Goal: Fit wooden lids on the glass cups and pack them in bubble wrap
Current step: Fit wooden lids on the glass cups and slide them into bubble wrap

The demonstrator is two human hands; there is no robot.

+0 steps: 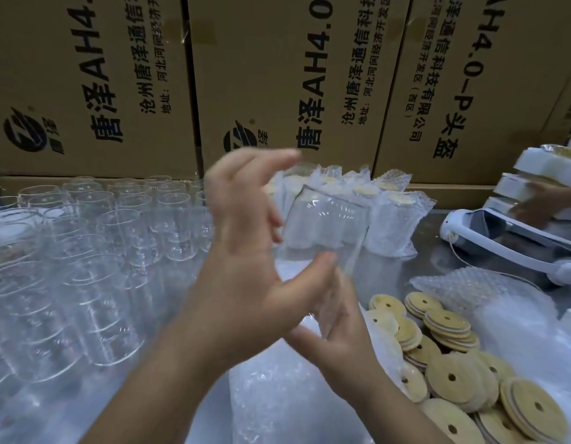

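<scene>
Steadying the glass cup (325,225) comes first: bring it upright, then take a wooden lid (444,387) from the heap by the surface's near right corner and seat it squarely. Noted: the cup is aloft, tilted over mid-surface. It is clamped between your left hand's (245,238) curled fingers above and thumb below. Your right hand's (338,322) fingers lie fairly straight against its lower end.

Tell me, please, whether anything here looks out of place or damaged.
Nothing looks broken or spilled. The wooden lids lie in a loose, overlapping heap, several tilted; the held glass cup is too blurred to check.
</scene>
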